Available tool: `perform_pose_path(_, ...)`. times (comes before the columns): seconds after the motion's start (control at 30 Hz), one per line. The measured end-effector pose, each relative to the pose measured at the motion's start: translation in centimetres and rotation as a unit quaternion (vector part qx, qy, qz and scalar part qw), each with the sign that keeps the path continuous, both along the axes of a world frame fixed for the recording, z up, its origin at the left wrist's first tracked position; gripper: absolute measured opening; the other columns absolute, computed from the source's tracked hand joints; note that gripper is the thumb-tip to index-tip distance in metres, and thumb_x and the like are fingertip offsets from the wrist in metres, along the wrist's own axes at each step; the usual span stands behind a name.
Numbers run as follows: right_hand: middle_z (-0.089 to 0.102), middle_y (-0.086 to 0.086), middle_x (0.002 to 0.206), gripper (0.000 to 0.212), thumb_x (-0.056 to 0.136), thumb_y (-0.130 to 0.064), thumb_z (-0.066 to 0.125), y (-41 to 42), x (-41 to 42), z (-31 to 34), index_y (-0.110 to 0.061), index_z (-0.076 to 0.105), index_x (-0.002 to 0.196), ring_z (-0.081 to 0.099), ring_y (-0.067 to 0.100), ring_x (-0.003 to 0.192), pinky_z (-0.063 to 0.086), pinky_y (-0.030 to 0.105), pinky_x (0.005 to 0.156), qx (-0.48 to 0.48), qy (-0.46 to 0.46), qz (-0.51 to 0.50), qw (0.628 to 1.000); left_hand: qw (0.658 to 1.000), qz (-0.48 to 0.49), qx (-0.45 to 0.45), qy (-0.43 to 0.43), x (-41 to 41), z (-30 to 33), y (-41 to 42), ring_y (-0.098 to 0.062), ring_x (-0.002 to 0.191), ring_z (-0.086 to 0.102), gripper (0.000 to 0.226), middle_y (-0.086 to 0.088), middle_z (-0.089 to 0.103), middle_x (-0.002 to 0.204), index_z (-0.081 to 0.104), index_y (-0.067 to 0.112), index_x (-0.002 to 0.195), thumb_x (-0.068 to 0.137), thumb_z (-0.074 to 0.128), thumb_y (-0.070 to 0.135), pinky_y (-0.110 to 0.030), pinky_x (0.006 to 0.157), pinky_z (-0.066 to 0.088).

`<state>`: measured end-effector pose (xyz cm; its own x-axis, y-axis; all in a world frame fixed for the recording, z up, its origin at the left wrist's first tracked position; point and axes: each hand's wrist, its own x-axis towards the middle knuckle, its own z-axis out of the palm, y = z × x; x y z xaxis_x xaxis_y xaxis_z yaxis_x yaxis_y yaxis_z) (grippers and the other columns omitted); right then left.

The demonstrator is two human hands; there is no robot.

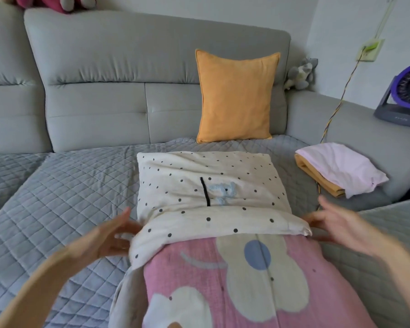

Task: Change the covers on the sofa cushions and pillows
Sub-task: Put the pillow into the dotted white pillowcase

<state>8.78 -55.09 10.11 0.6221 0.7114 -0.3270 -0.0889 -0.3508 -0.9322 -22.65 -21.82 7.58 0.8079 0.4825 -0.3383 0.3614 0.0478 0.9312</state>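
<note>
A cream pillow with black dots (pixel 211 185) lies flat on the quilted grey sofa seat (pixel 64 185), its near edge lapping over a pink cushion with cream flowers (pixel 246 280) in front of me. My left hand (pixel 109 235) hovers at the pillow's near left corner with fingers spread and relaxed. My right hand (pixel 336 221), blurred, is at the near right corner with fingers extended. Neither hand plainly grips the fabric. An orange pillow (pixel 237 95) stands upright against the backrest.
Folded covers, pink (pixel 341 166) over orange (pixel 317 176), lie on the seat at the right. A purple fan (pixel 407 98) stands on the wide armrest, with a cable (pixel 339 102) running to a wall socket. A grey soft toy (pixel 301 72) sits in the corner.
</note>
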Motion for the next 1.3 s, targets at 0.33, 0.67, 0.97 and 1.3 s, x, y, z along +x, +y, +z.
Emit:
perform_pose_path(0.33, 0.071, -0.003, 0.070, 0.014, 0.081, -0.029, 0.070, 9.7, 1.2, 2.7, -0.017, 0.065, 0.086, 0.065, 0.007, 0.065, 0.045, 0.021, 0.055, 0.058, -0.073, -0.091, 0.992, 0.972, 0.180, 0.106, -0.111, 9.6, 5.4, -1.8, -0.015, 0.078, 0.066, 0.030, -0.019, 0.064, 0.096, 0.058, -0.001, 0.095, 0.084, 0.066, 0.026, -0.024, 0.063, 0.049)
perform_pose_path(0.67, 0.064, 0.006, 0.111, 0.029, 0.093, -0.031, 0.055, 13.6, 5.3, -2.9, -0.011, 0.059, 0.113, 0.059, 0.019, 0.099, 0.042, 0.027, 0.077, 0.001, -0.266, -0.172, 0.949, 0.969, 0.135, 0.196, -0.070, 13.2, -1.0, 7.8, -0.005, 0.071, 0.060, 0.046, -0.022, 0.058, 0.119, 0.042, 0.006, 0.132, 0.093, 0.054, 0.027, -0.016, 0.058, 0.046)
perform_pose_path(0.97, 0.051, -0.017, 0.102, 0.028, 0.078, -0.029, 0.070, 12.9, 2.5, -2.9, -0.022, 0.065, 0.105, 0.047, -0.001, 0.093, 0.045, 0.023, 0.079, 0.030, -0.642, 0.001, 0.767, 0.771, 0.018, 0.621, -0.140, 13.1, 1.1, 4.3, -0.018, 0.086, 0.060, 0.049, 0.005, 0.059, 0.100, 0.061, 0.025, 0.109, 0.082, 0.043, 0.061, -0.028, 0.068, 0.047)
perform_pose_path(1.3, 0.055, -0.012, 0.084, 0.019, 0.090, -0.049, 0.045, 7.8, -1.7, -4.2, -0.030, 0.047, 0.093, 0.052, 0.003, 0.075, 0.037, 0.017, 0.063, 0.049, -0.631, 0.005, 0.775, 0.673, -0.045, 0.721, -0.161, 8.1, 0.0, -0.8, -0.004, 0.065, 0.048, 0.041, 0.011, 0.056, 0.071, 0.052, 0.024, 0.092, 0.089, 0.038, 0.063, -0.019, 0.062, 0.038)
